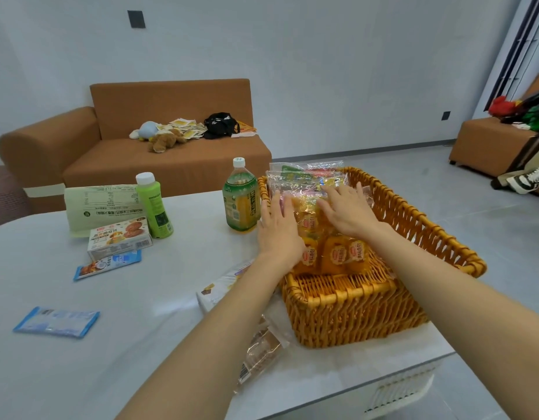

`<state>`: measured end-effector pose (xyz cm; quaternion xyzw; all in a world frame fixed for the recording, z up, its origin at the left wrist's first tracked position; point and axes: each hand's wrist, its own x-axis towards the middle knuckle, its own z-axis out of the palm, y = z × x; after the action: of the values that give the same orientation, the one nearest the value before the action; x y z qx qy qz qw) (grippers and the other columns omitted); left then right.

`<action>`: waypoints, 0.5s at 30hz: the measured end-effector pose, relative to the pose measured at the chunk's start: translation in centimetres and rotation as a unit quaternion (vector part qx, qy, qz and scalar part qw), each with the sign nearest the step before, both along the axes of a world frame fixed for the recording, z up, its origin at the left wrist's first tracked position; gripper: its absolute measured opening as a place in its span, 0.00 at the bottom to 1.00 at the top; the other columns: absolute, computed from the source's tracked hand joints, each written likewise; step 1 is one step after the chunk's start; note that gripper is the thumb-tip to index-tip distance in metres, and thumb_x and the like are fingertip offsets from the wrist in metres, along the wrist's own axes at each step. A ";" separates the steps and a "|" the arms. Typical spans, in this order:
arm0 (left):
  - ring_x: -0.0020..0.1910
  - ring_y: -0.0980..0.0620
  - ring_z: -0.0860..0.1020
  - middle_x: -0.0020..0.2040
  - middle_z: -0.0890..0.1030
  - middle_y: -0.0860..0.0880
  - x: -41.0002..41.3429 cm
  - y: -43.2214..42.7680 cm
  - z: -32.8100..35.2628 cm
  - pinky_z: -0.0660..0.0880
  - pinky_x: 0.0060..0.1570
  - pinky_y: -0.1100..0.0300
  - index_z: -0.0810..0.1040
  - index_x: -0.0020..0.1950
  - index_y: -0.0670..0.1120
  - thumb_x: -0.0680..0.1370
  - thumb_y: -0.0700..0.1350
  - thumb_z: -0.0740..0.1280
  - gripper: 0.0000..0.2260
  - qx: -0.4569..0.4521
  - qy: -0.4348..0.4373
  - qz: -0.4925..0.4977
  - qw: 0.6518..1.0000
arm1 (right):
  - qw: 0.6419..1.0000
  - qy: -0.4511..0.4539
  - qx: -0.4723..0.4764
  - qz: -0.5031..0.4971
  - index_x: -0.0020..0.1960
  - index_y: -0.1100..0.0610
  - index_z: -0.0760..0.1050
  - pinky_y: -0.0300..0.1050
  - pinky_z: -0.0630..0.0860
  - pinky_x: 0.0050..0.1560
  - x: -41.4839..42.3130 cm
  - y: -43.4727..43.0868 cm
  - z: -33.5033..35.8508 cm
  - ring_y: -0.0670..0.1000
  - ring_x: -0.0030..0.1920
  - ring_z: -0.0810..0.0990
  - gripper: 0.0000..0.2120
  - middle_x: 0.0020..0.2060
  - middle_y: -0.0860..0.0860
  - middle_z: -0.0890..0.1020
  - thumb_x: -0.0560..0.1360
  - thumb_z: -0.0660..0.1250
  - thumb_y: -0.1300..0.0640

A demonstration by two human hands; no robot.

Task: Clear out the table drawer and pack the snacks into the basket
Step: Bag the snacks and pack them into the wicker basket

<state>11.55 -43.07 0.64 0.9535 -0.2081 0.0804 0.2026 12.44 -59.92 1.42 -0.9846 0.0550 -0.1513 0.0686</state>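
Note:
An orange wicker basket (356, 307) stands on the white table (147, 322) at the right. Inside lie several orange bread packets (335, 256), and clear plastic snack bags (304, 180) lean against its far end. My left hand (279, 228) and my right hand (348, 212) both reach into the basket with straight fingers, pressing on a clear bag of yellow snacks. On the table lie a biscuit box (119, 239), two blue packets (109, 263) (56, 322), a pale green bag (101, 207) and wrapped bread (259, 356) near the basket.
A green juice bottle (154, 207) and a tea bottle (241, 198) stand upright on the table, the tea bottle right beside the basket. A brown sofa (135, 153) with toys sits behind. The table's front edge (383, 386) runs at lower right.

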 end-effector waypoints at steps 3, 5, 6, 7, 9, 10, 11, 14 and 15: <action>0.77 0.41 0.43 0.79 0.42 0.48 0.2 0.0 -0.2 0.57 0.74 0.48 0.44 0.79 0.47 0.78 0.39 0.62 0.35 -0.039 -0.002 0.008 0.999 | 1.000 0.016 -0.020 0.015 0.71 0.56 0.67 0.59 0.52 0.75 -0.3 -0.1 1.5 0.57 0.68 0.69 0.23 0.64 0.58 0.73 0.82 0.52 0.45; 0.77 0.42 0.44 0.79 0.43 0.49 0.2 0.0 -0.2 0.59 0.74 0.48 0.44 0.79 0.47 0.79 0.37 0.59 0.33 -0.059 0.001 0.008 0.998 | 0.998 0.047 -0.036 0.019 0.69 0.54 0.70 0.57 0.67 0.67 -1.1 -0.5 2.8 0.57 0.62 0.73 0.24 0.63 0.57 0.74 0.80 0.55 0.41; 0.78 0.42 0.46 0.79 0.43 0.49 0.2 0.0 -0.1 0.60 0.73 0.48 0.44 0.79 0.47 0.80 0.37 0.59 0.33 -0.064 -0.002 0.004 0.998 | 0.997 0.070 -0.034 0.018 0.69 0.53 0.70 0.55 0.73 0.61 -1.6 -0.8 3.4 0.56 0.60 0.75 0.26 0.62 0.56 0.76 0.78 0.57 0.39; 0.78 0.43 0.48 0.79 0.44 0.50 0.2 0.0 0.0 0.62 0.72 0.48 0.44 0.79 0.47 0.79 0.36 0.59 0.33 -0.066 -0.012 -0.002 0.998 | 0.995 0.097 -0.023 0.017 0.70 0.52 0.70 0.54 0.76 0.58 -2.1 -0.9 3.7 0.55 0.59 0.77 0.28 0.63 0.55 0.77 0.77 0.57 0.37; 0.77 0.44 0.50 0.79 0.46 0.50 -0.1 0.2 0.1 0.65 0.71 0.50 0.45 0.79 0.47 0.79 0.34 0.60 0.34 -0.071 -0.032 -0.011 0.997 | 0.992 0.127 -0.001 0.021 0.69 0.51 0.71 0.52 0.78 0.54 -3.2 -0.6 4.1 0.54 0.57 0.78 0.27 0.61 0.53 0.79 0.77 0.58 0.36; 0.77 0.45 0.51 0.79 0.46 0.50 -0.2 0.3 0.3 0.65 0.70 0.51 0.45 0.79 0.47 0.78 0.34 0.60 0.34 -0.074 -0.036 -0.010 0.997 | 0.993 0.117 -0.007 0.027 0.65 0.51 0.74 0.49 0.79 0.50 -3.6 -0.5 4.1 0.52 0.52 0.80 0.25 0.58 0.53 0.81 0.77 0.59 0.36; 0.77 0.45 0.51 0.79 0.46 0.50 -0.4 0.4 0.4 0.66 0.70 0.51 0.44 0.79 0.47 0.78 0.33 0.59 0.34 -0.076 -0.037 -0.008 0.996 | 0.994 0.097 -0.021 0.033 0.60 0.51 0.77 0.46 0.79 0.45 -4.0 -0.3 4.2 0.50 0.46 0.80 0.21 0.53 0.52 0.83 0.77 0.59 0.37; 0.77 0.44 0.52 0.79 0.45 0.49 -0.8 0.6 0.9 0.70 0.65 0.50 0.42 0.79 0.47 0.79 0.34 0.60 0.35 -0.081 -0.043 -0.004 0.996 | 1.000 0.020 -0.022 0.000 0.46 0.51 0.78 0.41 0.72 0.33 -5.7 -0.7 5.2 0.48 0.36 0.78 0.16 0.38 0.48 0.82 0.79 0.60 0.40; 0.77 0.44 0.52 0.79 0.44 0.49 -1.0 0.7 1.0 0.71 0.64 0.50 0.40 0.79 0.47 0.79 0.35 0.60 0.36 -0.082 -0.041 0.001 0.996 | 0.999 -0.015 0.009 -0.031 0.40 0.51 0.76 0.42 0.72 0.33 -6.4 -1.2 5.7 0.50 0.36 0.78 0.17 0.34 0.48 0.80 0.79 0.60 0.41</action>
<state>10.54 -42.42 1.60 0.9298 -0.2076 0.1362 0.2715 6.07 -61.10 7.12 -0.9794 0.0860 -0.1674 0.0735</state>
